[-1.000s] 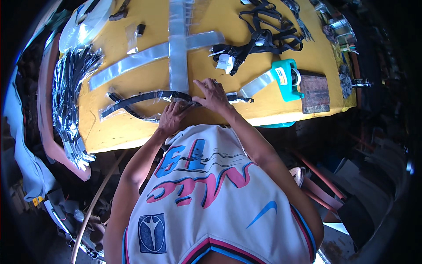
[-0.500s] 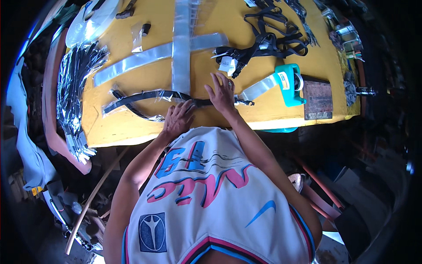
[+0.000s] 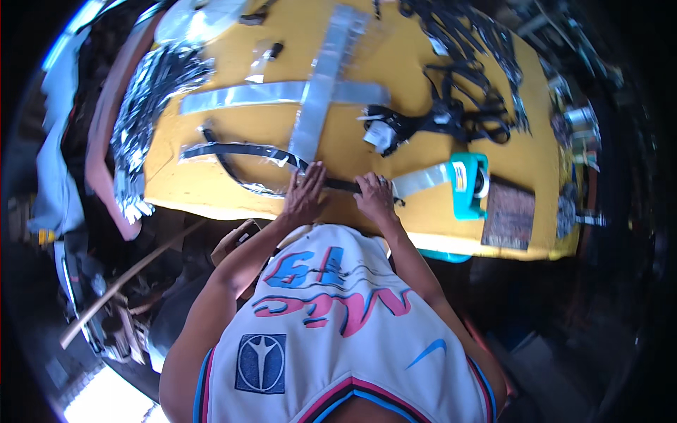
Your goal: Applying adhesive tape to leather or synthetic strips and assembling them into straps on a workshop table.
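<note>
A black strap point(image 3: 340, 185), partly sleeved in clear plastic on its left side, lies across the near part of the yellow table. My left hand point(image 3: 305, 197) rests flat on it where the sleeve ends, fingers stretched out. Closer to the strap's right end, my right hand point(image 3: 376, 199) has its fingers bent down and closed on it; the fingertips are partly hidden. A loop of the same strap curves below the sleeved part. Just right of my right hand, a clear strip point(image 3: 422, 181) runs to a teal tape dispenser point(image 3: 463, 187).
Two long clear plastic strips point(image 3: 321, 106) cross beyond my hands. Bunched black straps point(image 3: 451, 116) with a white tag lie at the far right. Plastic-wrapped straps point(image 3: 151, 106) hang over the left edge. A dark wooden block point(image 3: 509, 215) sits beside the dispenser.
My right hand, raised with fingers spread before, has come down and closed on the strap. My left hand has flattened on the strap. The whole view has tilted and shifted.
</note>
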Available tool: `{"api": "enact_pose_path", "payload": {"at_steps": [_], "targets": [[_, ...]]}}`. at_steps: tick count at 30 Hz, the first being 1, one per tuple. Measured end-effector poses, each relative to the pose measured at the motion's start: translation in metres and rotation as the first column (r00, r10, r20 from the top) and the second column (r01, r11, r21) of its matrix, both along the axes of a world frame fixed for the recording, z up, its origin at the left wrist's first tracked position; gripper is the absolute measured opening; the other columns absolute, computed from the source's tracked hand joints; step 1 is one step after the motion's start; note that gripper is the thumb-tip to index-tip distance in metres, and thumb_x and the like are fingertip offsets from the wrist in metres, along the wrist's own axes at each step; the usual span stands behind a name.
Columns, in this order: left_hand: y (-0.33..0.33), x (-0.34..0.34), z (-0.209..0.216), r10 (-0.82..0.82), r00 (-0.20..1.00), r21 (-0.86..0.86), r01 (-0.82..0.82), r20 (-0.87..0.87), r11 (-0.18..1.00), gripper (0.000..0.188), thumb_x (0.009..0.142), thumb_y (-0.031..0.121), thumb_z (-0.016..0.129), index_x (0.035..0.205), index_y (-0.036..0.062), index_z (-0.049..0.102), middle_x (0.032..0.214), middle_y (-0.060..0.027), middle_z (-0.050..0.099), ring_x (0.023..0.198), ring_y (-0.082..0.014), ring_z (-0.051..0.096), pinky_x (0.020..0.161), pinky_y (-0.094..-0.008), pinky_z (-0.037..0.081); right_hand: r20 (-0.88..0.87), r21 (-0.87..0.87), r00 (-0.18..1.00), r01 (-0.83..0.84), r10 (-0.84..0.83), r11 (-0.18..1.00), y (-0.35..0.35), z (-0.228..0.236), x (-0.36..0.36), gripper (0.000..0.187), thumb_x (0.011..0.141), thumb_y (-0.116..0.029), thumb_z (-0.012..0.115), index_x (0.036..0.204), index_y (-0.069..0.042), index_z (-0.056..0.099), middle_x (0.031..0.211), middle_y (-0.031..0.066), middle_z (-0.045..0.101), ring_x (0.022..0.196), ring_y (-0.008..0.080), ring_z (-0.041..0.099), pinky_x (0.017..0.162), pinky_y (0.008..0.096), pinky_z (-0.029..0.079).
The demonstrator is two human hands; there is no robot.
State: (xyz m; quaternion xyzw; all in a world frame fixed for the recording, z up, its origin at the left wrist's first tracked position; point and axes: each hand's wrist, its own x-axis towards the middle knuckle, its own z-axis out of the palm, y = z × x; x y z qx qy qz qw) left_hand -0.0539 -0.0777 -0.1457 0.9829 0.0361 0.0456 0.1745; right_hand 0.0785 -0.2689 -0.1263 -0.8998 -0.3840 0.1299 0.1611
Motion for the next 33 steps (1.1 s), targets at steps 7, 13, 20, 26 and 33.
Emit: {"api": "enact_pose_path", "payload": {"at_steps": [7, 13, 20, 26, 33], "targets": [[-0.042, -0.007, 0.022, 0.347, 0.925, -0.48, -0.378, -0.156, 0.792, 0.044, 0.095, 0.038, 0.06, 0.114, -0.0011, 0.065, 0.111, -0.0143, 0.068, 0.096, -0.0306, 0.067, 0.083, -0.0419, 0.051, -0.103, -0.011, 0.983, -0.155, 0.153, 0.988, 0.008, -0.001, 0.025, 0.026, 0.074, -0.02, 0.07, 0.095, -0.007, 0.063, 0.1, 0.0147, 0.057, 0.103, 0.0355, 0.057, 0.089, 0.0465, 0.046], [-0.048, 0.002, 0.007, 0.462, 0.628, -0.739, -0.668, -0.626, -0.092, 0.059, 0.095, 0.056, 0.055, 0.099, -0.0011, 0.07, 0.092, -0.0108, 0.072, 0.079, -0.0213, 0.07, 0.068, -0.0355, 0.055, -0.253, -0.022, 0.944, -0.225, 0.213, 0.974, 0.012, 0.003, 0.012, 0.062, 0.077, -0.013, 0.064, 0.137, -0.009, 0.048, 0.117, 0.0199, 0.063, 0.099, 0.0406, 0.064, 0.085, 0.0515, 0.051], [-0.06, 0.005, 0.049, 0.493, 0.556, -0.742, -0.534, -0.669, -0.406, 0.034, 0.095, 0.038, 0.058, 0.104, 0.0062, 0.066, 0.095, -0.0072, 0.069, 0.086, -0.0194, 0.066, 0.074, -0.0338, 0.052, 0.061, 0.273, 0.927, -0.373, 0.371, 0.887, 0.006, 0.054, -0.045, 0.06, 0.084, -0.014, 0.061, 0.141, -0.005, 0.045, 0.1, 0.015, 0.065, 0.083, 0.0335, 0.065, 0.071, 0.0463, 0.052], [-0.034, -0.018, 0.096, 0.58, 0.707, -0.915, -0.303, -0.404, -0.268, 0.043, 0.097, 0.028, 0.045, 0.116, -0.0089, 0.057, 0.1, -0.0203, 0.07, 0.09, -0.0273, 0.069, 0.086, -0.0379, 0.056, -0.049, 0.47, 0.807, -0.502, 0.589, 0.726, 0.017, 0.09, -0.045, 0.067, 0.085, -0.024, 0.067, 0.144, -0.003, 0.042, 0.114, 0.0169, 0.064, 0.097, 0.0345, 0.064, 0.082, 0.0455, 0.051], [0.047, -0.08, 0.189, 0.885, 0.446, -0.991, -0.087, -0.131, -0.103, 0.046, 0.1, 0.04, 0.043, 0.105, -0.0048, 0.053, 0.094, -0.0255, 0.069, 0.088, -0.0313, 0.07, 0.085, -0.0405, 0.056, -0.289, 0.731, 0.81, -0.158, 0.511, 0.664, 0.035, 0.123, -0.011, 0.083, 0.084, -0.016, 0.075, 0.148, 0.004, 0.027, 0.112, 0.0154, 0.066, 0.099, 0.0248, 0.063, 0.094, 0.04, 0.047]]}}
